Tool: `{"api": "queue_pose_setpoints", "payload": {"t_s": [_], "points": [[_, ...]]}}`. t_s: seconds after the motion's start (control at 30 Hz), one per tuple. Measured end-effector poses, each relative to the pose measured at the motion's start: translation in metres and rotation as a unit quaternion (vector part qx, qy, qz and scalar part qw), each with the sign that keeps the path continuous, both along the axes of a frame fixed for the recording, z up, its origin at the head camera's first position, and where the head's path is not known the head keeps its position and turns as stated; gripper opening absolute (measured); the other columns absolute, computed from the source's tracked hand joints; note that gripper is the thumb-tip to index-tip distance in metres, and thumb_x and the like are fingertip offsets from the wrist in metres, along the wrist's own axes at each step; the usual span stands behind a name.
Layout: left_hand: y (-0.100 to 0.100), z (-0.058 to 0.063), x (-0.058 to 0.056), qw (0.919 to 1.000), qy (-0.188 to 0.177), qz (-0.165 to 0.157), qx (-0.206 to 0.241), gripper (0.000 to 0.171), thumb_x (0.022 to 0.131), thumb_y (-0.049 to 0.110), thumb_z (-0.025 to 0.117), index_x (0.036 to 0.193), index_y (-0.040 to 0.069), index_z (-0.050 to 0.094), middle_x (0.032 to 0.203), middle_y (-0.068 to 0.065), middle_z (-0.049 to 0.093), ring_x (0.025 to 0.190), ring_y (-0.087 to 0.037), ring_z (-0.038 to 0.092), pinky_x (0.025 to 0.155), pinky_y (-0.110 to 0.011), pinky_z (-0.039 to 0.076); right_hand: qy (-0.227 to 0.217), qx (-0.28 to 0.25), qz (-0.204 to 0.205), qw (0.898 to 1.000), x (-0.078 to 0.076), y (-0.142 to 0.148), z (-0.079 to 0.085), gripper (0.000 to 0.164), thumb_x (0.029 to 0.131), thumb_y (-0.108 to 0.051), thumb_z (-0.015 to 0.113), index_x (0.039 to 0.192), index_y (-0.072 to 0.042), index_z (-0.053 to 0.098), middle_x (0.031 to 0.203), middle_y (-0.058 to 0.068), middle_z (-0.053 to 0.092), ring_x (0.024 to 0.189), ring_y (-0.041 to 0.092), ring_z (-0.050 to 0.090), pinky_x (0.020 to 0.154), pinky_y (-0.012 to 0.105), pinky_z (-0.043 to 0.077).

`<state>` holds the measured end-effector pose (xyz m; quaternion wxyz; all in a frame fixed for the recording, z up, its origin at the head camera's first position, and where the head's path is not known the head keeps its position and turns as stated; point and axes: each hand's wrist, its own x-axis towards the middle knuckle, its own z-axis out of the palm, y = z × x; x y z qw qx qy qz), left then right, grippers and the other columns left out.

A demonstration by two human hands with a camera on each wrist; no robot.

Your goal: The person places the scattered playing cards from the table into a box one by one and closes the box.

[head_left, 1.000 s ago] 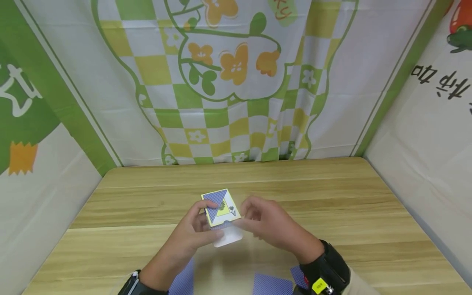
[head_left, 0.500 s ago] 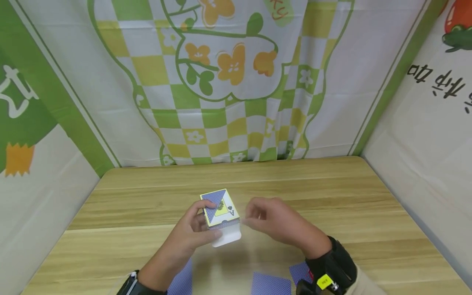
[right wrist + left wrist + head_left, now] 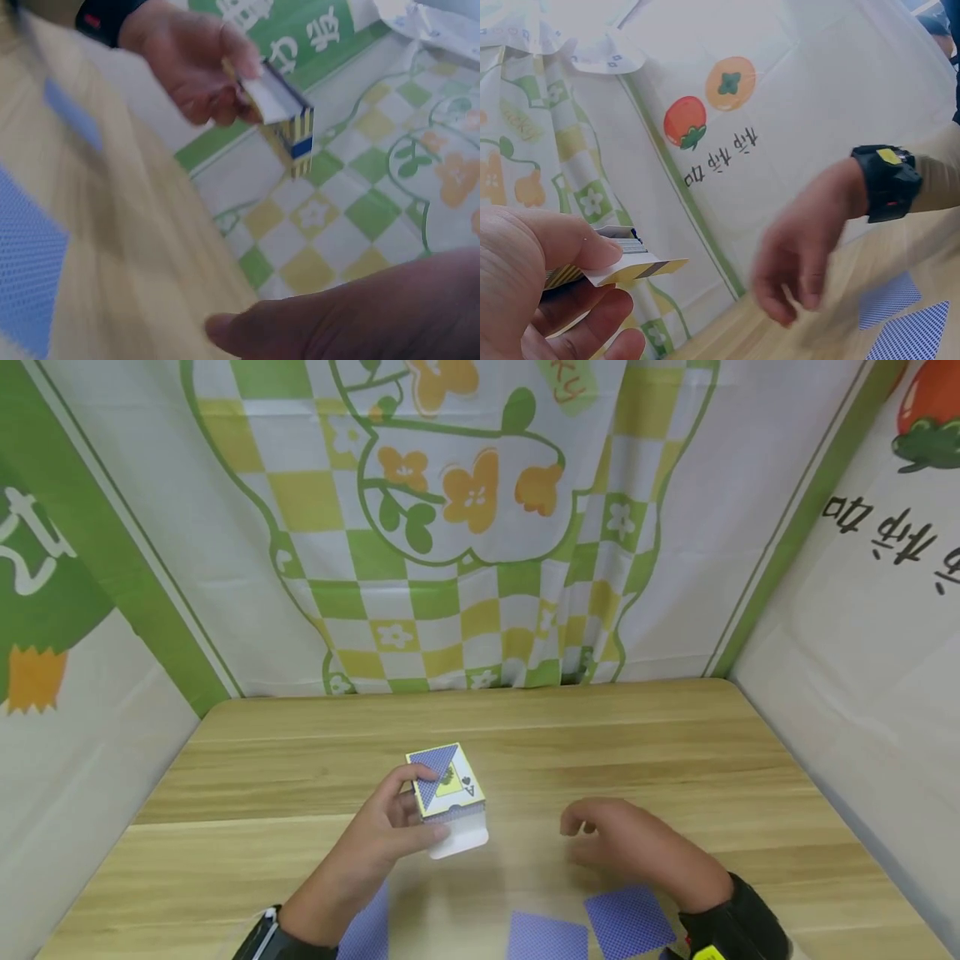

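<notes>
My left hand (image 3: 390, 827) grips a playing card box (image 3: 453, 785) by its sides, the thumb by the white lid flap. The flap (image 3: 461, 837) hangs unfolded toward me, and an ace print and blue pattern show on the front. In the left wrist view the cards' edges appear inside the mouth of the box. Away to the right, my right hand (image 3: 630, 839) hovers over the table with loosely bent fingers and nothing in them. Nearest below it lies a blue-backed playing card (image 3: 630, 920); another card (image 3: 549, 937) lies beside that one.
A further blue-backed card (image 3: 367, 935) lies partly hidden by my left forearm at the front edge of view. The wooden table (image 3: 300, 743) ends at a patterned cloth curtain (image 3: 480, 610) behind, with printed cloth walls on both sides.
My right hand has left the box's side and moved right and toward me, uncovering more of the right-hand card. The left hand keeps holding the box almost in place.
</notes>
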<state>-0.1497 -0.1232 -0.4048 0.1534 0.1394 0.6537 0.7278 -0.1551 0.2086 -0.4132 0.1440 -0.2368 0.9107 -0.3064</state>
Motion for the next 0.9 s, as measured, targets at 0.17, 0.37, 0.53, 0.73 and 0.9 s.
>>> {"api": "queue_pose_setpoints", "payload": {"t_s": [0.17,0.37,0.53,0.73,0.9], "points": [[-0.001,-0.001,0.000,1.0000,-0.004,0.003,-0.001,0.052,0.087,0.001,0.072,0.128,0.015,0.042,0.114,-0.012,0.064,0.101,-0.024,0.067,0.084,-0.036,0.055,-0.005,0.024,0.069,0.997,0.017,0.033,-0.026,0.040,0.084,-0.040,0.082,0.117,-0.024,0.066,0.118,-0.012,0.061,0.109,0.013,0.056,0.089,0.035,0.050],[-0.002,-0.001,0.002,0.9997,-0.013,0.016,-0.010,0.054,0.087,0.002,0.072,0.130,0.012,0.041,0.113,-0.013,0.064,0.100,-0.024,0.066,0.085,-0.036,0.054,0.110,0.022,0.146,0.983,0.041,0.056,-0.054,0.054,0.082,-0.058,0.076,0.127,-0.034,0.059,0.130,-0.011,0.055,0.119,0.013,0.050,0.093,0.038,0.048],[-0.003,0.000,0.003,0.9997,-0.012,0.018,-0.009,0.055,0.087,0.002,0.072,0.130,0.011,0.040,0.115,-0.014,0.064,0.101,-0.025,0.066,0.085,-0.036,0.055,0.179,0.018,0.158,0.971,0.050,0.067,-0.063,0.060,0.082,-0.062,0.074,0.132,-0.033,0.057,0.125,-0.014,0.055,0.112,0.008,0.050,0.084,0.034,0.048],[-0.003,0.001,0.002,0.9997,-0.012,0.017,-0.009,0.055,0.087,0.002,0.072,0.131,0.011,0.040,0.115,-0.013,0.064,0.100,-0.024,0.067,0.086,-0.036,0.054,0.215,0.022,0.145,0.966,0.061,0.076,-0.066,0.056,0.084,-0.061,0.074,0.130,-0.033,0.059,0.120,-0.016,0.055,0.109,0.005,0.050,0.080,0.029,0.051],[-0.003,0.003,0.002,0.9997,-0.013,0.016,-0.015,0.056,0.087,0.004,0.072,0.132,0.011,0.039,0.116,-0.015,0.063,0.102,-0.025,0.067,0.087,-0.037,0.053,0.214,0.051,0.121,0.968,0.065,0.079,-0.066,0.057,0.084,-0.064,0.072,0.128,-0.030,0.061,0.120,-0.014,0.058,0.108,0.006,0.053,0.080,0.029,0.053]]}}
